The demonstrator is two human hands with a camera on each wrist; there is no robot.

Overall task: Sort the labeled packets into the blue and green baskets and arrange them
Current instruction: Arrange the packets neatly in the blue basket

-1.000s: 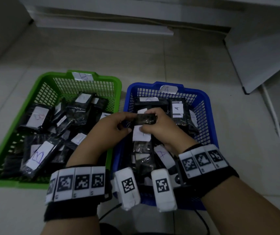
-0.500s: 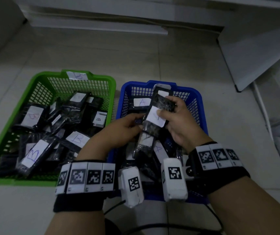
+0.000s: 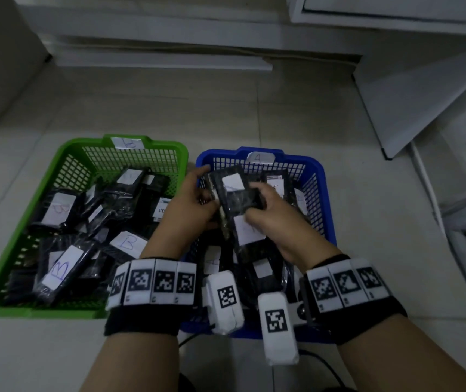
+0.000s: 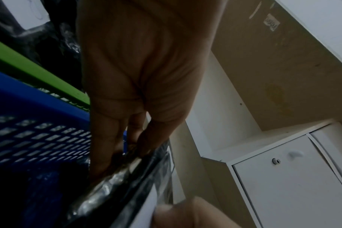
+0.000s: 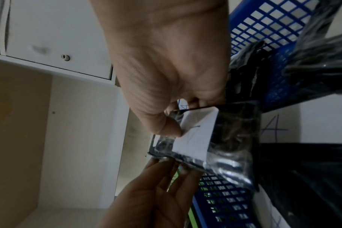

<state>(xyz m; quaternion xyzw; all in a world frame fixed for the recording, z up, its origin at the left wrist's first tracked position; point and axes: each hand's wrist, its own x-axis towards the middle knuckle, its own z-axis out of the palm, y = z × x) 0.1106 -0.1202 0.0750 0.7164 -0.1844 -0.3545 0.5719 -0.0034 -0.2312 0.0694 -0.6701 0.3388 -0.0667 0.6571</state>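
The green basket (image 3: 42, 188), tagged B, holds several black packets with white B labels (image 3: 62, 267). To its right the blue basket (image 3: 325, 199), tagged A, holds A packets. Over the blue basket both hands hold a small stack of black packets (image 3: 237, 199) with the white labels facing up. My right hand (image 3: 265, 205) pinches the stack, its thumb on a label (image 5: 197, 138). My left hand (image 3: 195, 193) lays fairly straight fingers (image 4: 103, 146) against the stack's left edge (image 4: 115, 182). The top label's letter is hard to read.
Both baskets sit side by side on a pale tiled floor. White cabinets (image 3: 169, 38) run along the back, and a slanted white panel (image 3: 424, 94) and a white pipe (image 3: 429, 193) stand to the right. A dark cable (image 3: 325, 363) lies near my wrists.
The hands gathered packets from one held crosswise into a stack, then raised it toward the far end of the blue basket. My left hand slid to the stack's side.
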